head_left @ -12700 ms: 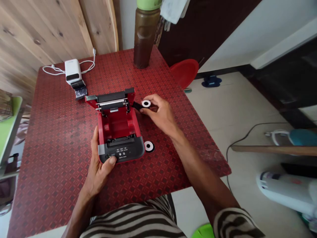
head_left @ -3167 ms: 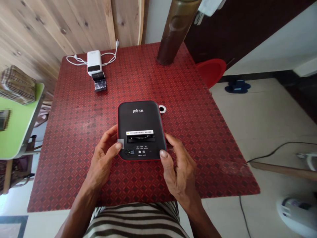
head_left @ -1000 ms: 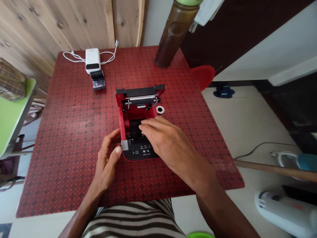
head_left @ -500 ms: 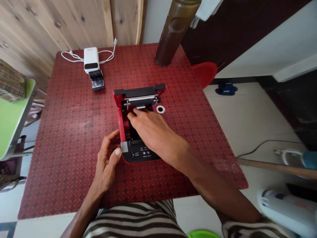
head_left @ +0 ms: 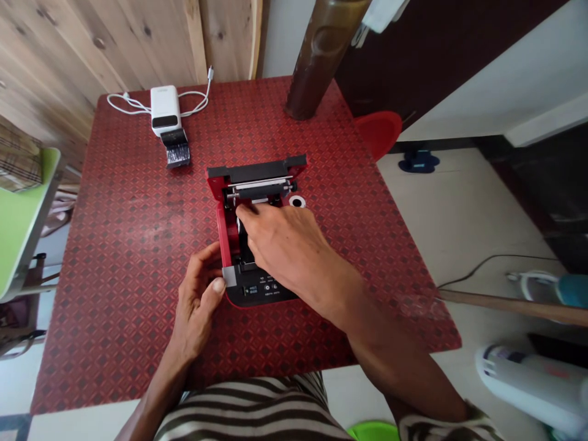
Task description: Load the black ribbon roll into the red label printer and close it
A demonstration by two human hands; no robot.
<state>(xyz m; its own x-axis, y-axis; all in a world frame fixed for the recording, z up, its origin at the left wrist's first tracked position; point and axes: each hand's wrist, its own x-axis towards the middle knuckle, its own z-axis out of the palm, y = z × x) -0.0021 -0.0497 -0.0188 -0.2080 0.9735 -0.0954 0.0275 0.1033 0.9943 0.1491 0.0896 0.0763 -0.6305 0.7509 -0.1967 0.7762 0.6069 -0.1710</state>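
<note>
**Table** (head_left: 114, 275): red patterned top, holding the items below.

**White device** (head_left: 164, 110): far end of the table, white cable attached, black slab lying at its front.

**Left hand** (head_left: 195, 294): fingers curled around the printer's left side, thumb pressed on its grey corner; a firm grasp.

**Printer** (head_left: 257, 291): red and black, mid-table, lid standing open.

**Right hand** (head_left: 280, 236): fingers bent down into the open bay beneath the roller; whether they grasp anything cannot be told.

**Ring** (head_left: 297, 201): white with black centre, lying on the table just beside the lid.

**Bottle** (head_left: 316, 61): brown, upright, far edge.
</note>
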